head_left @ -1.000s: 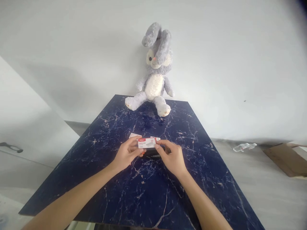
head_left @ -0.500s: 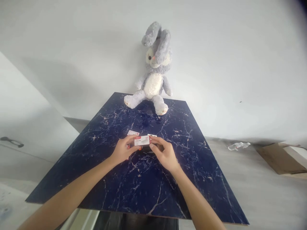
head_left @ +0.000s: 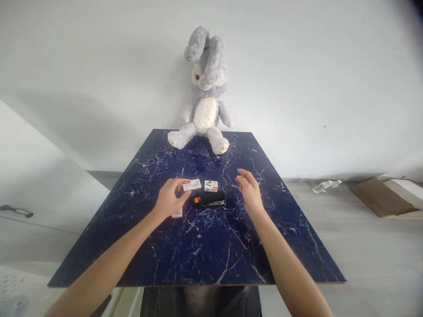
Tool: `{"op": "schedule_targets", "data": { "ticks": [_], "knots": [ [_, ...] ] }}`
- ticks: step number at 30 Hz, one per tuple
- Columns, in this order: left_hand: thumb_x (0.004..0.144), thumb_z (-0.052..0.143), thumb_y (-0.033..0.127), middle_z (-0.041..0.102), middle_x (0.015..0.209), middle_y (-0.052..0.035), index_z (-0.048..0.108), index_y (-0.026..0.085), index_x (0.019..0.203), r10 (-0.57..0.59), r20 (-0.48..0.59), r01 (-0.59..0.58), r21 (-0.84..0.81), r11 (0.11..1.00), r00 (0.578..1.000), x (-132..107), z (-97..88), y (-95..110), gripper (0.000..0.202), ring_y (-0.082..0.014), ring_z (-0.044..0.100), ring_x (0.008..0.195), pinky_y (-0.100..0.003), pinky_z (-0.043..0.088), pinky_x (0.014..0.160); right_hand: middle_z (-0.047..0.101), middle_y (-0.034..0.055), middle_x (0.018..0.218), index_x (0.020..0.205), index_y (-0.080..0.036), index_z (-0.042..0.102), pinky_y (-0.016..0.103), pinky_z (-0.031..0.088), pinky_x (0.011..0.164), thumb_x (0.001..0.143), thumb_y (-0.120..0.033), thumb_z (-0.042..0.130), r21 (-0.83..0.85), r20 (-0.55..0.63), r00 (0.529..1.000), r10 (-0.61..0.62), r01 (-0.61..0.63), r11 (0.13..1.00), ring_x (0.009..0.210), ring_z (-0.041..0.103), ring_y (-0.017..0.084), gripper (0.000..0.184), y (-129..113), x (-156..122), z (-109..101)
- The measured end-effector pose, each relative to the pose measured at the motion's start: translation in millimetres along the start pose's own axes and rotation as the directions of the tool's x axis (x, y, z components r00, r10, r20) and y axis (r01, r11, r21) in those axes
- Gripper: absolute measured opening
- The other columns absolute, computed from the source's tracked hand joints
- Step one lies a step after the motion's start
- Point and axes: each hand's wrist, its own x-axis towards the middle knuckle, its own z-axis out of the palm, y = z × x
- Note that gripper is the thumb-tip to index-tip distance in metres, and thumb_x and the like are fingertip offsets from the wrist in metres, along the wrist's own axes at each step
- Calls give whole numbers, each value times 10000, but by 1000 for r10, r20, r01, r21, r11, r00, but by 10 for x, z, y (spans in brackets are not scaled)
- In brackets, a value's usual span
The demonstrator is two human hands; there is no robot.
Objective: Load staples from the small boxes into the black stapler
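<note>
My left hand (head_left: 170,196) pinches a small red-and-white box (head_left: 192,185), printed like a staples box, by its left end. Partly covered by that hand, another small red-and-white box (head_left: 177,213) lies on the dark blue marbled table (head_left: 205,246). Just right of the held box sits a white box (head_left: 210,186) with a dark picture on it. A black stapler (head_left: 211,199) with an orange end lies in front of it. Away to the right, my right hand (head_left: 249,187) hovers with fingers loosely bent and apart, holding nothing.
A grey plush rabbit (head_left: 205,101) sits at the table's far edge against the white wall. On the floor at right are a plastic bottle (head_left: 326,186) and a cardboard box (head_left: 380,196). A cabinet door with a dark handle (head_left: 16,211) is at left.
My right hand has let go of the red-and-white box and moved right. My left hand has kept the box and moved it slightly left, exposing the stapler and the white box.
</note>
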Motion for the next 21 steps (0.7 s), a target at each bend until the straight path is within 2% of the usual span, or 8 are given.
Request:
{"op": "schedule_targets", "data": {
  "ticks": [2, 5, 8, 12, 14, 17, 19, 21],
  "knots": [
    [806, 757, 380, 644, 888, -68, 746, 214, 1024, 57, 155, -79, 138, 987, 986, 69, -25, -90, 275, -278, 573, 902, -394, 444, 865, 695, 42, 887, 1159, -185, 690, 276, 447, 630, 792, -388, 596, 69, -43, 991, 127, -124, 990, 697, 571, 163, 430, 219, 158, -69],
    [824, 722, 384, 656, 1043, -107, 739, 200, 1106, 104, 280, -168, 212, 963, 954, 94, -37, -139, 337, -309, 552, 1013, -450, 418, 944, 729, 88, 962, 1077, -161, 721, 339, 492, 762, 723, -335, 558, 50, 26, 989, 147, -148, 988, 838, 627, 202, 427, 442, 271, -99],
    [903, 641, 353, 665, 1163, -119, 706, 201, 1206, 177, 266, -216, 128, 968, 948, 21, -11, -68, 344, -300, 555, 1078, -456, 422, 982, 751, 107, 1047, 1043, -159, 746, 377, 507, 848, 742, -330, 539, 31, 124, 984, 129, -134, 991, 907, 656, 214, 403, 503, 225, -81],
    [952, 622, 336, 710, 1144, -94, 723, 223, 1156, 301, 204, -322, 78, 944, 932, -152, 82, 38, 254, -274, 597, 1077, -431, 474, 953, 768, 72, 1068, 1078, -197, 764, 355, 502, 885, 813, -368, 603, -25, 290, 949, 120, -118, 993, 911, 674, 201, 354, 411, 25, -105],
    [965, 636, 339, 744, 1078, -76, 748, 235, 1068, 357, 155, -374, 100, 922, 921, -223, 129, 35, 185, -258, 624, 1035, -423, 497, 926, 767, 45, 1033, 1093, -222, 762, 333, 495, 869, 832, -387, 647, -95, 419, 904, 83, -47, 994, 887, 670, 193, 329, 341, -82, -139],
    [957, 671, 347, 771, 1047, -68, 772, 240, 1001, 407, 115, -421, 143, 896, 906, -272, 162, -11, 153, -245, 656, 989, -425, 520, 905, 748, 20, 966, 1031, -233, 743, 308, 476, 793, 809, -390, 727, -224, 571, 820, -20, 180, 958, 809, 645, 182, 273, 258, -208, -157],
    [942, 696, 356, 774, 1084, -73, 786, 246, 998, 416, 118, -431, 178, 884, 902, -277, 160, -32, 153, -255, 665, 1016, -442, 525, 916, 722, 16, 895, 905, -220, 712, 297, 453, 751, 808, -389, 750, -292, 579, 811, -85, 303, 907, 762, 618, 175, 198, 221, -254, -135],
    [939, 700, 358, 773, 1096, -75, 798, 250, 978, 410, 122, -427, 208, 880, 904, -280, 154, -34, 150, -264, 669, 1046, -448, 529, 921, 684, 11, 810, 798, -212, 666, 289, 429, 710, 847, -399, 729, -333, 567, 814, -126, 367, 869, 716, 590, 167, 203, 194, -264, -107]
  ]
}}
